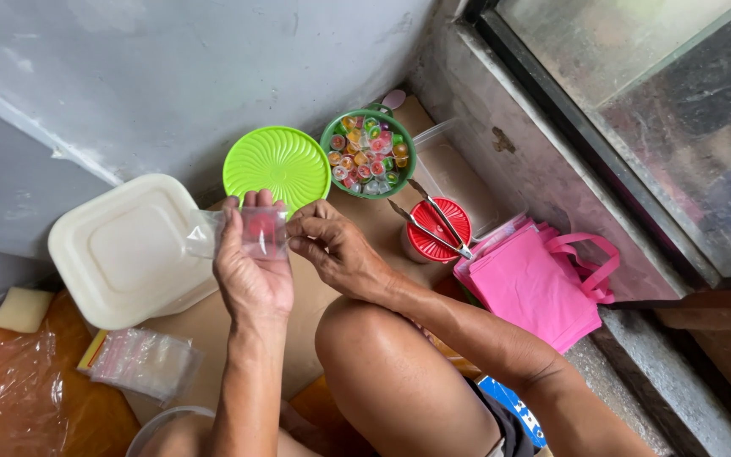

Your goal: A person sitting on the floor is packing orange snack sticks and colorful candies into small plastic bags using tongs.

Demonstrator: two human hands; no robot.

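Now, left hand [251,275] gripping a small clear plastic bag [247,233] with something red inside, right hand [336,250] pinching its edge. Just beyond: ribbed lime-green round lid [277,165], green bowl [408,165] of colourful jelly cups [367,154], metal tongs [433,224] across a red-lidded tub [440,237].

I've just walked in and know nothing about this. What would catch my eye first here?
Probably the two hands at centre: the left hand holds up a small clear plastic bag with something red inside, while the right hand pinches its edge. Just behind them sit a bright green lid and a green bowl full of colourful little jelly cups. To the right lie pink bags.
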